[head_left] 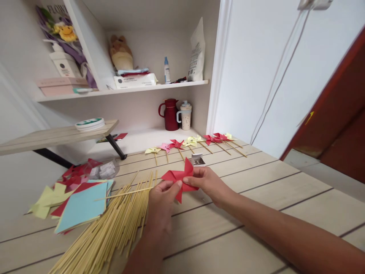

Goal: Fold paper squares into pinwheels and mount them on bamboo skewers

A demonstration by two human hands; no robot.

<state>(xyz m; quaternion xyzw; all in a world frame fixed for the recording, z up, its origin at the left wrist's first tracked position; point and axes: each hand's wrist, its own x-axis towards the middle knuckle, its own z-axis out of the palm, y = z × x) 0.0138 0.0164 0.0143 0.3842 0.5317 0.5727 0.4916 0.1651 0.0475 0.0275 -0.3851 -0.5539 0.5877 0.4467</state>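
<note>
A red paper pinwheel (174, 176) is held up above the table between both hands. My left hand (163, 196) pinches its lower left side with thumb and fingers. My right hand (207, 182) grips its right side, thumb on the front near the centre. One thin wooden stick (122, 194) runs leftward from behind my left hand, over a bundle of sticks (111, 224); I cannot tell whether the hand holds it. Just beyond the right hand stands a small open box (198, 160) with small metal pieces inside, perhaps pins.
Several finished pinwheels on sticks (176, 144) line the table's far edge. At left lie coloured paper sheets (85, 205), yellow folded paper (47, 199) and a clear container (104, 170). Behind stand a wooden riser (57, 135), a red jug (171, 115) and a cup (186, 116).
</note>
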